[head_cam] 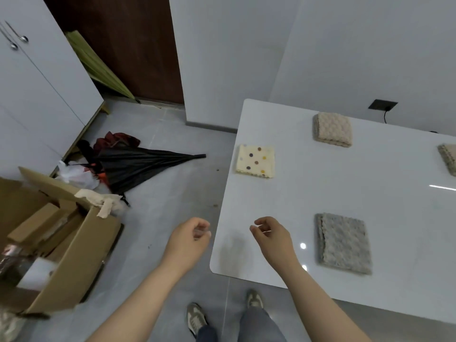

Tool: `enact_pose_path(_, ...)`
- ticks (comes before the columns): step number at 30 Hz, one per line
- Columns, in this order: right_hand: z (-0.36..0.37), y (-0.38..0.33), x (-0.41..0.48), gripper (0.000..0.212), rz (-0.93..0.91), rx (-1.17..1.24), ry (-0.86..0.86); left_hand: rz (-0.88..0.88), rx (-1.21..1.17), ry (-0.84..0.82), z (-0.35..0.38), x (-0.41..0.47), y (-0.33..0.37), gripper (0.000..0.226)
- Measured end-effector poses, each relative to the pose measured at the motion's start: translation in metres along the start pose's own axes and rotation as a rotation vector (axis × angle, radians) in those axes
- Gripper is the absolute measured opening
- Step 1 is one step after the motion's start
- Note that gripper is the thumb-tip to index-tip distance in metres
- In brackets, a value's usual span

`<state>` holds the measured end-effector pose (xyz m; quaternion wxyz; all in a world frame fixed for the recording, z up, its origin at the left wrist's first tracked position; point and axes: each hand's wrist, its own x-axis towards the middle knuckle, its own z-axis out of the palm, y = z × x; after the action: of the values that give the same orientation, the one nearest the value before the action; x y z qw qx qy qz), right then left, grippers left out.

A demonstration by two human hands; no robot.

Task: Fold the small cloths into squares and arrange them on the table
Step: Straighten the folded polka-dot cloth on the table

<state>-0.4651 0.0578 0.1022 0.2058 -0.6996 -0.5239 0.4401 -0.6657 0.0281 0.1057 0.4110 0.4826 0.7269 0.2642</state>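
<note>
Head view: left hand (190,236) and right hand (270,236) loosely curled, empty; grey cloth (344,243) lies with long axis near-to-far

This is looking like a lived-in home rather than a workplace. A glossy white table (345,193) is standing against a plain wall, with a wall socket (382,105) sitting just behind it. Left of the table, a black umbrella (148,161) is lying on the grey tiled floor (167,206), an open cardboard box (81,255) is sitting nearer, and white cupboards (37,95) are flanking a dark wooden door (128,45).
</note>
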Motion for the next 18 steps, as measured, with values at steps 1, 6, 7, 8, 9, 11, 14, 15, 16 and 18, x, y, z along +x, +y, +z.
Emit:
enact_pose_path(1,0.004,-0.003,-0.001,0.018,0.011,-0.001,0.004,0.005,0.003,-0.006,-0.004,0.003,-0.003,0.015)
enact_pose_path(6,0.015,-0.012,0.009,0.017,0.051,0.012,0.060,0.019,0.007,-0.066,-0.013,0.026,-0.009,0.014)
enact_pose_path(7,0.016,-0.015,0.013,0.017,0.059,0.013,0.077,0.026,0.009,-0.083,-0.014,0.033,-0.007,0.014)
enact_pose_path(8,0.017,-0.017,0.020,0.017,0.066,0.016,0.093,0.036,0.014,-0.102,-0.016,0.040,-0.004,0.014)
enact_pose_path(9,0.018,-0.019,0.027,0.018,0.073,0.021,0.109,0.051,0.022,-0.121,-0.018,0.049,-0.001,0.014)
enact_pose_path(11,0.021,-0.025,0.042,0.017,0.093,0.037,0.133,0.081,0.046,-0.156,-0.025,0.069,0.005,0.015)
enact_pose_path(14,0.028,-0.032,0.070,0.017,0.127,0.095,0.179,0.113,0.098,-0.182,-0.035,0.109,0.017,0.015)
enact_pose_path(15,0.029,-0.035,0.079,0.018,0.140,0.109,0.191,0.122,0.116,-0.190,-0.038,0.122,0.022,0.015)
enact_pose_path(16,0.031,-0.037,0.089,0.018,0.154,0.115,0.199,0.133,0.130,-0.202,-0.041,0.136,0.026,0.014)
enact_pose_path(18,0.033,-0.042,0.107,0.018,0.191,0.115,0.220,0.156,0.161,-0.242,-0.047,0.160,0.035,0.012)
